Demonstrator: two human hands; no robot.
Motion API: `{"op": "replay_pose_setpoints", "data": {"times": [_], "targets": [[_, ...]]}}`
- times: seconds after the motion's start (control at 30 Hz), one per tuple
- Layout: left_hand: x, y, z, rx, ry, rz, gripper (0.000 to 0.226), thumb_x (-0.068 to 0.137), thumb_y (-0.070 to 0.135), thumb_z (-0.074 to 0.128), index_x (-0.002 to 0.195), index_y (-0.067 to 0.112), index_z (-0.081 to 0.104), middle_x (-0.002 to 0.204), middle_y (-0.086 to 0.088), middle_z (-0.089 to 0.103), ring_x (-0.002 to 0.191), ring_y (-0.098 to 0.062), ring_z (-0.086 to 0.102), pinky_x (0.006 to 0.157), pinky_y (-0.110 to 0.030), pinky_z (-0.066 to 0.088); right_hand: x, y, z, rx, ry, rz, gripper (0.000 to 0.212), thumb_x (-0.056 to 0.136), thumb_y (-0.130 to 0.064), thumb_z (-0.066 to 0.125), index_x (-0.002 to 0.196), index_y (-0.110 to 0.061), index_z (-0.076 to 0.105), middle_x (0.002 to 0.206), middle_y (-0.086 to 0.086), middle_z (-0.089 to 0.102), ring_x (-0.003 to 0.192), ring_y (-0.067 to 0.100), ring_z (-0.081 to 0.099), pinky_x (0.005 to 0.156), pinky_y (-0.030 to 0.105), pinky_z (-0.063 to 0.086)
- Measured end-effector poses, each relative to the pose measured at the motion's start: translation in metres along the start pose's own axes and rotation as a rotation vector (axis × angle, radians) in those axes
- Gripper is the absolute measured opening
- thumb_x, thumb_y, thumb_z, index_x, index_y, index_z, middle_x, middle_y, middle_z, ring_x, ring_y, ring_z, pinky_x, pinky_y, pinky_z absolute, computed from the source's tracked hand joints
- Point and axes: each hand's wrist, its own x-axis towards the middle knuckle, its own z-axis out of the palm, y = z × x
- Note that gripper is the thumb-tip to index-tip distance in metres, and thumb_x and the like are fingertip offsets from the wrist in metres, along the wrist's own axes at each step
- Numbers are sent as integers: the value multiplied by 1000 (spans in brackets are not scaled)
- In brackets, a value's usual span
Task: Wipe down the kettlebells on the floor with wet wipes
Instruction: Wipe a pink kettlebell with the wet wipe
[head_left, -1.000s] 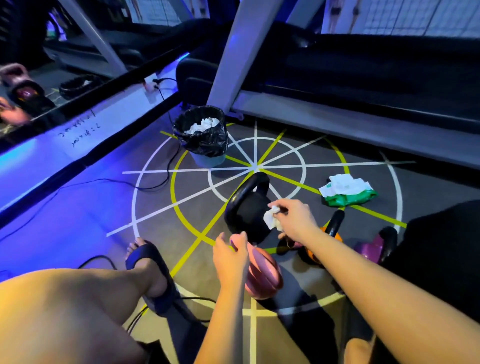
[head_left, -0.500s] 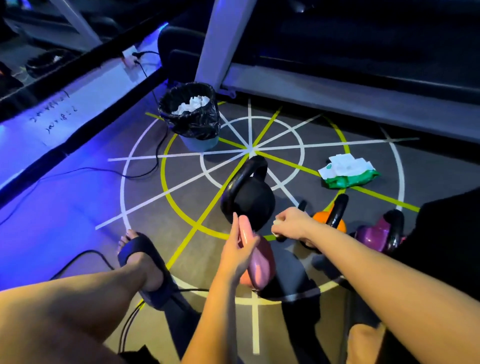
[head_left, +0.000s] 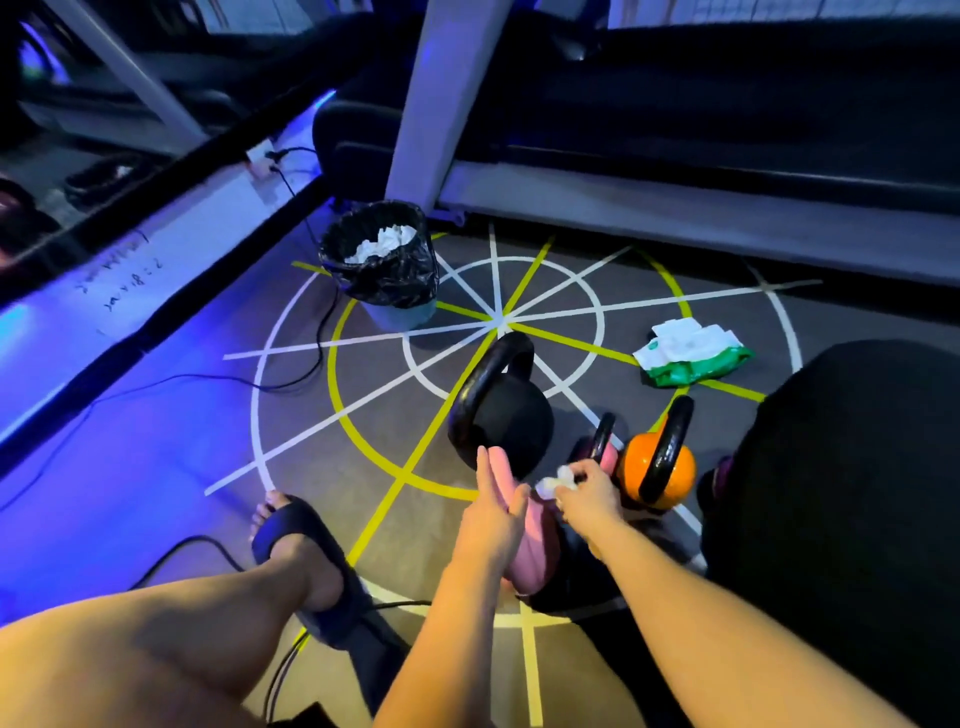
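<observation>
A pink kettlebell (head_left: 535, 551) lies tipped on the floor right in front of me. My left hand (head_left: 493, 512) holds it by its upper end, fingers extended along it. My right hand (head_left: 584, 493) pinches a crumpled white wet wipe (head_left: 558, 479) just to the right of that kettlebell. A large black kettlebell (head_left: 501, 410) stands behind the pink one. An orange kettlebell (head_left: 660, 470) with a black handle stands to the right, and a small pink one (head_left: 605, 449) is partly hidden between them. A purple kettlebell (head_left: 722, 480) is mostly hidden by a dark shape.
A green and white wet wipe pack (head_left: 691, 358) lies on the floor at right. A bin with a black liner (head_left: 384, 265) holds used wipes at the back. Cables (head_left: 311, 364) trail across the floor at left. My sandalled foot (head_left: 296, 545) rests nearby. A treadmill frame (head_left: 675, 202) runs behind.
The pink kettlebell has been turned more on edge under my left hand. My right hand with the wipe has come down from the black kettlebell to beside the pink one.
</observation>
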Motion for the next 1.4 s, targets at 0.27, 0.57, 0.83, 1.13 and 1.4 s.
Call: {"op": "replay_pose_setpoints", "data": {"times": [0.27,0.57,0.83,1.13,1.4], "targets": [[3,0,-46,-219,-210,-219,70,91,72,47,153,52,22,146,11,49,118,-25,57,89,-53,54,-18,-28,11,120,70,-73,22,90,-25,66,69,-29,71,69,-15,63,75,15,60,70,25,43],[-19,-14,-10,-396,-193,-202,49,81,85,43,124,62,52,117,15,71,91,-18,73,77,-47,59,-14,-15,29,-211,-231,-69,24,98,-20,52,108,-33,69,104,9,66,90,23,57,74,30,42],[-16,-8,-20,-447,-216,-162,78,85,79,48,147,67,2,156,16,37,125,-25,56,88,-41,53,9,-19,35,-186,-151,-13,12,94,-17,55,96,-27,62,98,7,67,90,29,63,73,33,46],[-13,-10,-29,-461,-242,-138,55,94,71,42,143,72,17,126,15,65,75,-14,70,55,-24,53,3,-58,46,360,-31,-15,5,87,-21,73,85,-24,77,85,-9,75,82,10,70,68,21,51],[-13,-8,-29,-478,-255,-115,40,99,59,45,133,71,28,143,11,56,115,-19,63,61,-16,46,-7,-47,38,98,-194,48,24,93,-15,56,98,-33,71,103,1,72,88,20,65,65,25,50]]}}
